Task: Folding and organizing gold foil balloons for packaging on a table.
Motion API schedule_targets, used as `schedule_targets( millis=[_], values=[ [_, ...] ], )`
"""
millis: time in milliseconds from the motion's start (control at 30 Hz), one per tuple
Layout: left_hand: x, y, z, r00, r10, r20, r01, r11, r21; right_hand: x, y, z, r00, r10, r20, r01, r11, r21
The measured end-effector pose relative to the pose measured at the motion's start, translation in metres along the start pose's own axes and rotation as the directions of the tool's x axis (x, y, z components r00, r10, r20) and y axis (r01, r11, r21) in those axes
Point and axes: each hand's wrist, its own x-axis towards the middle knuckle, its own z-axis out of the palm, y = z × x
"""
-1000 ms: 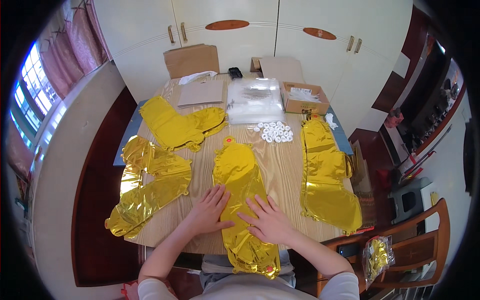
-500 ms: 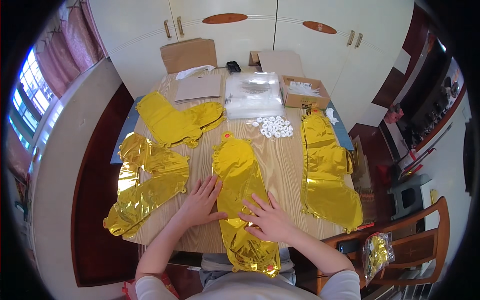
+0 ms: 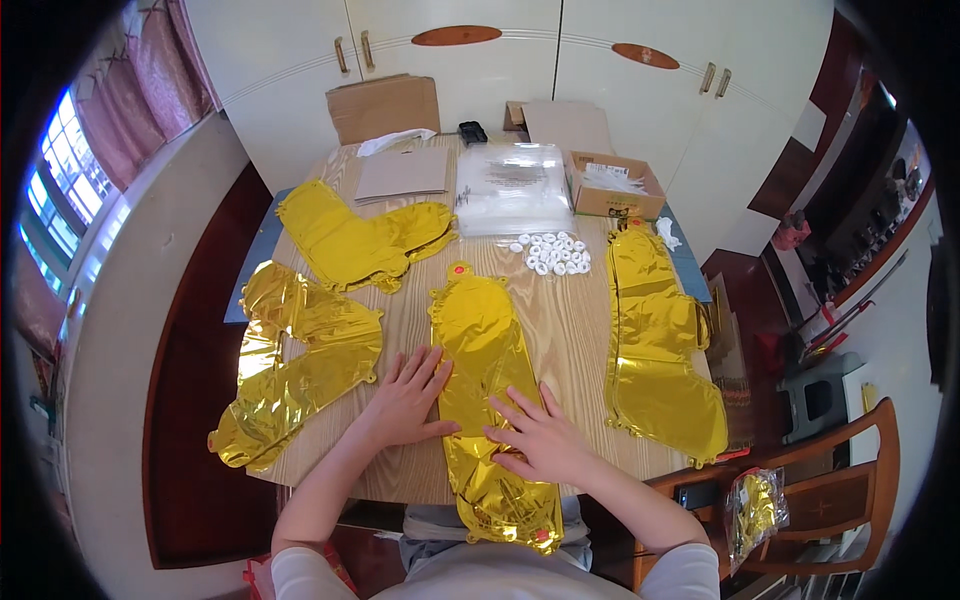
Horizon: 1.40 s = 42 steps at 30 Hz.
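A long gold foil balloon (image 3: 480,325), flat and uninflated, lies down the middle of the table, its near end hanging over the front edge. My left hand (image 3: 405,400) rests flat with spread fingers at its left edge, fingertips on the foil. Across its right side lies my right hand (image 3: 540,440), also open, fingers fanned over the foil. Left of it lies a bent gold foil balloon (image 3: 320,350), with another gold balloon (image 3: 350,235) behind that one. More gold foil balloons (image 3: 660,370) lie along the table's right side.
White rings (image 3: 555,254) lie in a cluster behind the middle balloon. Behind them are clear plastic bags (image 3: 512,190), a cardboard box (image 3: 620,190) of white strips and a grey-brown card sheet (image 3: 402,175). A wooden chair (image 3: 880,450) with a plastic packet (image 3: 757,510) stands right.
The whole view has shifted very slightly. Both hands stay on the middle balloon, and nothing has been picked up or let go.
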Motion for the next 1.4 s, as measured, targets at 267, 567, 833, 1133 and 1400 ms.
schedule_targets(
  millis=[267, 567, 833, 1133, 1400],
  values=[
    [0.015, -0.013, -0.006, 0.998, -0.06, 0.022, 0.057, 0.993, 0.102, 0.0, 0.001, 0.001, 1.0, 0.003, 0.0, -0.003, 1.0, 0.02],
    [0.023, -0.017, -0.016, 0.994, -0.087, 0.065, 0.074, 0.982, 0.176, 0.0, 0.002, 0.006, 1.0, 0.012, -0.025, -0.009, 0.996, 0.083],
    [0.023, -0.02, -0.01, 0.997, -0.073, 0.028, 0.068, 0.987, 0.144, 0.022, -0.021, -0.017, 0.993, -0.104, 0.057, 0.104, 0.995, 0.005],
    [0.024, -0.018, -0.016, 0.99, -0.098, 0.097, 0.084, 0.986, 0.144, 0.025, -0.023, 0.017, 0.924, -0.36, 0.13, 0.354, 0.933, 0.067],
    [0.024, -0.018, -0.014, 0.993, -0.09, 0.076, 0.08, 0.99, 0.118, 0.019, -0.024, 0.006, 0.875, -0.446, 0.189, 0.426, 0.894, 0.137]
  ],
)
